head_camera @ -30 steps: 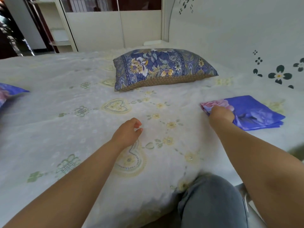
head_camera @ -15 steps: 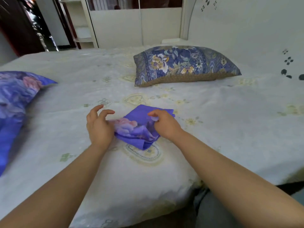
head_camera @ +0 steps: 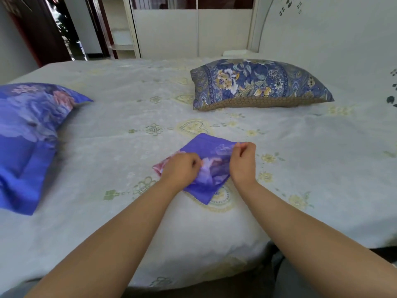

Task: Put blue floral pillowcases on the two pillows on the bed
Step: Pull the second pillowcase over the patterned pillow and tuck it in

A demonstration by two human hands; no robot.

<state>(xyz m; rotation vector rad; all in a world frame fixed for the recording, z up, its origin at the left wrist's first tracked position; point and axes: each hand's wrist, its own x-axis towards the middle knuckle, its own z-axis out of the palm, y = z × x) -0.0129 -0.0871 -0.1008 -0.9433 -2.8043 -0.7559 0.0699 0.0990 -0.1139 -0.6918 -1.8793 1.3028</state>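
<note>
A folded blue floral pillowcase (head_camera: 206, 153) lies on the bed (head_camera: 133, 160) just in front of me. My left hand (head_camera: 180, 168) grips its left, pink-flowered edge, and my right hand (head_camera: 242, 160) pinches its right edge; both are closed on the cloth. A pillow (head_camera: 257, 82) in a darker blue, yellow-flowered cover with a brown patterned side lies further back on the right. At the left edge lies a second pillow (head_camera: 28, 130) inside a blue floral pillowcase, partly cut off by the frame.
The headboard (head_camera: 333, 39) with dark flower decals rises on the right. White wardrobe panels (head_camera: 189, 33) and a doorway stand beyond the far side of the bed. My grey-trousered leg (head_camera: 300, 280) is at the bed's near edge.
My right hand dragged the folded pillowcase from the right side of the bed to the middle in front of me. My left hand then closed on its other edge. The view turned left.
</note>
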